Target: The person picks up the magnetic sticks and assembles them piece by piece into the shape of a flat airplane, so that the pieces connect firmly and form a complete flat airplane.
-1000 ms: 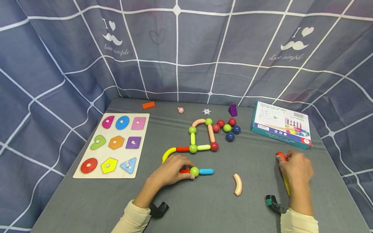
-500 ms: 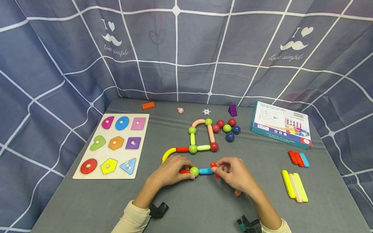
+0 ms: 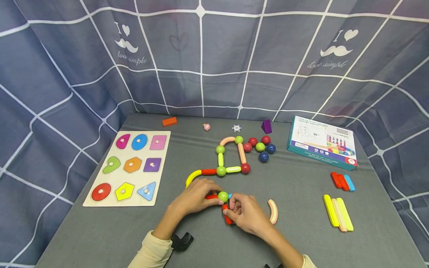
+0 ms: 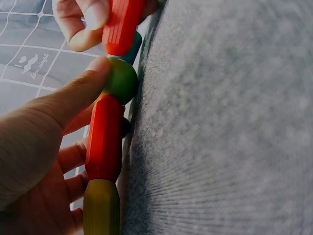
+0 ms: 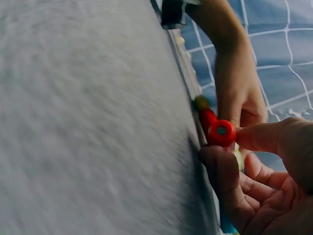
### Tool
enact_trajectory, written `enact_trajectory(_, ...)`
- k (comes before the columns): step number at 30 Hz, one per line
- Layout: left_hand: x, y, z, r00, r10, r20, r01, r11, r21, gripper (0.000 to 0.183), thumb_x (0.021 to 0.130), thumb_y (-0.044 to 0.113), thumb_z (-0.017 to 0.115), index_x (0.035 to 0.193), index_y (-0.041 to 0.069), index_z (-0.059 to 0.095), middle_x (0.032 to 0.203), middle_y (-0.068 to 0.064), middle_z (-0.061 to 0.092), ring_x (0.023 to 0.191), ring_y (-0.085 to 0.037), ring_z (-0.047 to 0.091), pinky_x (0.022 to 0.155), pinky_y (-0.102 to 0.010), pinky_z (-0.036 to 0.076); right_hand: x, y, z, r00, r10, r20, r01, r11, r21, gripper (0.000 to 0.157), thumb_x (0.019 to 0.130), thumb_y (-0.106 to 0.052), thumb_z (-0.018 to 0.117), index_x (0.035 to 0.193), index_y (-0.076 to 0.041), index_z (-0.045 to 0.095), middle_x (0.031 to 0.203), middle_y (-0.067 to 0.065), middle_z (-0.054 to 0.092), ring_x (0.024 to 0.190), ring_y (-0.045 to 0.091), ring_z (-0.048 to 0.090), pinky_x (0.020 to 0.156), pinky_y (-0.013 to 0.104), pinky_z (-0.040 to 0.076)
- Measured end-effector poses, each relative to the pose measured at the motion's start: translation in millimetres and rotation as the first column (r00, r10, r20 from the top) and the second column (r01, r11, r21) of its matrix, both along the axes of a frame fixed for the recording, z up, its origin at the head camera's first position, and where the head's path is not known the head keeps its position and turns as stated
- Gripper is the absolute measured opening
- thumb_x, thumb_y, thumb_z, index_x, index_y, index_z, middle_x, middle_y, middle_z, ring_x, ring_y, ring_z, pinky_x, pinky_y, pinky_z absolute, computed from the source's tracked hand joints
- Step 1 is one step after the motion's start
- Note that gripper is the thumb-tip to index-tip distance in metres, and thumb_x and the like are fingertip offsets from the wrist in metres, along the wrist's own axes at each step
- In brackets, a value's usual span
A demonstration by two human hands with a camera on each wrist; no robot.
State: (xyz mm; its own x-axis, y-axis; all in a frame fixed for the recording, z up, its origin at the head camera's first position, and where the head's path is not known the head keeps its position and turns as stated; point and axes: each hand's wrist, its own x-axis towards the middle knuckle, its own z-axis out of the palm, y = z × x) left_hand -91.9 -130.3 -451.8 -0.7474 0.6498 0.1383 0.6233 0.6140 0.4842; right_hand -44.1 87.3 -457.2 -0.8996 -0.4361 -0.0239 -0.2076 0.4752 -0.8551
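Note:
My left hand (image 3: 197, 196) pinches a green ball (image 3: 222, 196), its thumb against the ball in the left wrist view. From that ball runs a red magnetic rod (image 4: 104, 139), with a yellow rod (image 4: 101, 208) joined behind it. A blue rod (image 3: 230, 195) on the ball's other side is mostly hidden by my right hand (image 3: 249, 215). The right thumb and fingers pinch another red rod (image 3: 227, 216), slanted, its upper end right at the green ball. A metal dot shows in the red rod's end (image 5: 222, 130) in the right wrist view.
A rod-and-ball frame (image 3: 221, 160) lies behind the hands, beside loose balls (image 3: 264, 157). A curved peach rod (image 3: 273, 211) is right of my right hand. Farther right lie short rods (image 3: 342, 182), long rods (image 3: 338, 214) and a box (image 3: 322, 143). A shape puzzle board (image 3: 126, 168) lies left.
My right hand came from the short rods at the right with a red rod, then moved from the blue rod's far end to the green ball. The left hand stays put.

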Motion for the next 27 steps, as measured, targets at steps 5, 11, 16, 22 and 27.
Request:
enact_trajectory(5, -0.5, 0, -0.3, 1.000, -0.001, 0.009, 0.001, 1.000, -0.013, 0.031, 0.084, 0.044, 0.069, 0.105, 0.021, 0.072, 0.084, 0.013, 0.060, 0.078, -0.005, 0.054, 0.080, -0.028, 0.042, 0.4, -9, -3.9, 0.997, -0.022, -0.075, 0.026, 0.999, 0.048, 0.037, 0.082, -0.028, 0.075, 0.063, -0.016, 0.045, 0.048, -0.016, 0.036, 0.044, -0.002, 0.035, 0.041, 0.018, 0.026)
enact_trajectory(11, 0.4, 1, 0.2, 1.000, 0.009, 0.021, -0.008, 0.999, -0.036, 0.030, 0.084, 0.045, 0.068, 0.105, 0.024, 0.072, 0.085, 0.013, 0.059, 0.078, -0.007, 0.053, 0.075, -0.026, 0.041, 1.3, -14, -3.8, 0.983, -0.063, -0.175, 0.081, 0.992, 0.097, 0.049, 0.082, -0.029, 0.074, 0.051, -0.021, 0.037, 0.047, -0.015, 0.035, 0.050, 0.003, 0.037, 0.048, 0.022, 0.030)
enact_trajectory(16, 1.4, 2, 1.3, 1.000, 0.015, 0.013, -0.014, 0.999, -0.041, 0.028, 0.085, 0.045, 0.068, 0.105, 0.024, 0.072, 0.083, 0.013, 0.058, 0.074, -0.006, 0.051, 0.071, -0.025, 0.039, 3.3, -15, -4.5, 0.972, -0.071, -0.222, 0.095, 0.990, 0.103, 0.055, 0.084, -0.028, 0.072, 0.047, -0.022, 0.032, 0.043, -0.021, 0.028, 0.049, 0.002, 0.034, 0.051, 0.023, 0.030)
enact_trajectory(22, 1.5, 2, 3.1, 0.999, 0.019, 0.026, -0.018, 0.999, -0.037, 0.028, 0.087, 0.043, 0.066, 0.105, 0.023, 0.072, 0.082, 0.013, 0.058, 0.073, -0.005, 0.049, 0.070, -0.024, 0.039, 4.2, -14, -5.0, 0.973, -0.074, -0.221, 0.094, 0.992, 0.080, 0.054, 0.084, -0.027, 0.072, 0.047, -0.021, 0.034, 0.043, -0.022, 0.030, 0.047, 0.001, 0.034, 0.053, 0.023, 0.031)
enact_trajectory(27, 1.3, 2, 4.2, 0.998, 0.019, 0.055, -0.016, 0.999, -0.043, 0.029, 0.087, 0.044, 0.066, 0.106, 0.024, 0.072, 0.083, 0.012, 0.058, 0.075, -0.006, 0.050, 0.071, -0.025, 0.040, 1.4, -6, -1.1, 0.983, -0.055, -0.173, 0.072, 0.993, 0.093, 0.049, 0.085, -0.034, 0.071, 0.050, -0.023, 0.039, 0.045, -0.020, 0.036, 0.047, 0.002, 0.037, 0.049, 0.021, 0.031)
